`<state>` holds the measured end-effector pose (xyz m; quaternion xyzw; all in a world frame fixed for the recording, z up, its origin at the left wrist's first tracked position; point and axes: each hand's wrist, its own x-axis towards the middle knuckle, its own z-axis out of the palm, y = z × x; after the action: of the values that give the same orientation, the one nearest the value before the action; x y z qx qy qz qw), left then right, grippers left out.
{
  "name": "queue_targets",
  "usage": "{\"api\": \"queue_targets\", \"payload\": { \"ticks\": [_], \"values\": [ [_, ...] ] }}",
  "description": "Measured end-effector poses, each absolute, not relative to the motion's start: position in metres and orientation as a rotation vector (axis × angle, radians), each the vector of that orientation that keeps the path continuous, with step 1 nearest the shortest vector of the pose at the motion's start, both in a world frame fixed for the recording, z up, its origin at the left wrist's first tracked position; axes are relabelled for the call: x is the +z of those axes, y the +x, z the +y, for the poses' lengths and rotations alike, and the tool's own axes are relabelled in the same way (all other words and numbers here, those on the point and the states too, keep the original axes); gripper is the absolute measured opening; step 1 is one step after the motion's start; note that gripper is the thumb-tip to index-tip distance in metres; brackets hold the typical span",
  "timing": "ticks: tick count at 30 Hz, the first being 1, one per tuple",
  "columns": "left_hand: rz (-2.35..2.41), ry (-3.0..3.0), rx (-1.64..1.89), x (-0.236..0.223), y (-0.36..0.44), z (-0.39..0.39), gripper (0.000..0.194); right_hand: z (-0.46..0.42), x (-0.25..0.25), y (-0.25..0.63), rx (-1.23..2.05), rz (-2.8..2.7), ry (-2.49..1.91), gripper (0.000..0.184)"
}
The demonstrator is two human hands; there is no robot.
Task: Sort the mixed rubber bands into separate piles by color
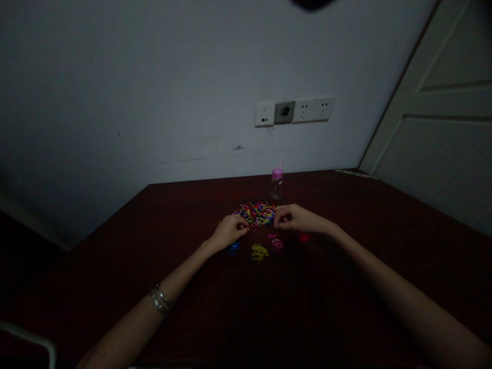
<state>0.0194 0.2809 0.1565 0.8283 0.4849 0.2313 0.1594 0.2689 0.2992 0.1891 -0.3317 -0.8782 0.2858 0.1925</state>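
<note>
A mixed pile of small coloured loops lies on the dark red table; in this dim light I cannot tell whether they are paper clips or rubber bands. At its left front edge is my left hand, thumb and fingers pinched together. My right hand is at the pile's right edge, also pinched. Whatever either hand holds is too small to make out. Nearer to me lie sorted heaps: blue loops, yellow loops and pink loops. Some red loops sit partly beneath my right wrist.
A clear bottle with a pink lid stands behind the pile. Beyond the dark red tabletop rises a pale wall with sockets. A panelled door is at the right. A pale cable shows at lower left.
</note>
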Motion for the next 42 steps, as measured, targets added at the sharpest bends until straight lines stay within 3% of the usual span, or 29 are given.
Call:
{"api": "queue_targets", "payload": {
  "ticks": [12, 19, 25, 29, 35, 42],
  "values": [
    [1.328, 2.812, 0.303, 0.161, 0.029, 0.276, 0.019, 0.299, 0.188, 0.269, 0.779, -2.445, -0.970, 0.012],
    [1.278, 2.766, 0.394, 0.158, 0.029, 0.277, 0.020, 0.298, 0.188, 0.268, 0.752, -2.444, -1.002, 0.011],
    [1.129, 2.331, 0.824, 0.170, 0.030, 0.276, 0.014, 0.297, 0.187, 0.264, 0.706, -2.409, -0.935, 0.012],
    [1.122, 1.804, 1.022, 0.179, 0.032, 0.271, 0.021, 0.293, 0.187, 0.256, 0.656, -2.323, -0.878, 0.019],
    [1.025, 1.377, 1.072, 0.183, 0.034, 0.264, 0.032, 0.279, 0.191, 0.240, 0.653, -2.201, -0.762, 0.027],
    [0.977, 1.264, 1.036, 0.181, 0.043, 0.257, 0.031, 0.269, 0.193, 0.229, 0.610, -2.165, -0.727, 0.020]
  ]
}}
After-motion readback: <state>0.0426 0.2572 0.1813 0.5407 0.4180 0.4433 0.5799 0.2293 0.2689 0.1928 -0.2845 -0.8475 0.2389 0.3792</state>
